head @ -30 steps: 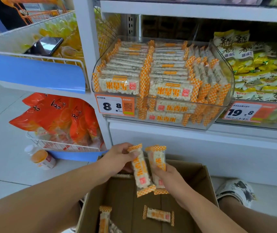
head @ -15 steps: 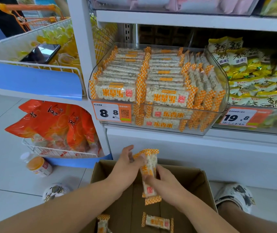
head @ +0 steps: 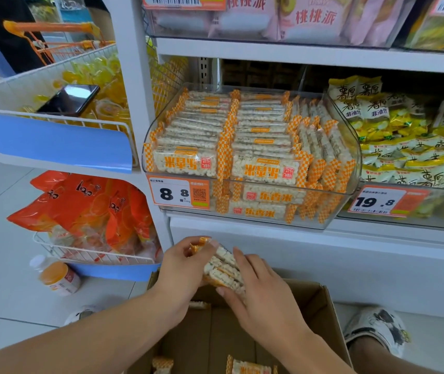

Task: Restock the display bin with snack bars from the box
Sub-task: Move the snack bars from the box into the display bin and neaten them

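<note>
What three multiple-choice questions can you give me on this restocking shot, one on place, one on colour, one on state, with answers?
1. Where does the phone lie?
A. in the wire basket at upper left
B. in the cardboard box
C. on the floor

2. What colour are the checked ends of the snack bars?
A. green
B. orange
C. purple

3. What are the hands doing?
A. hanging idle
B. both holding bars together
C. pressing the bin

Answers:
A, it rests atop the yellow packs there.
B, orange-and-white checks show.
B, left hand and right hand clasp the bars above the cardboard box.
</note>
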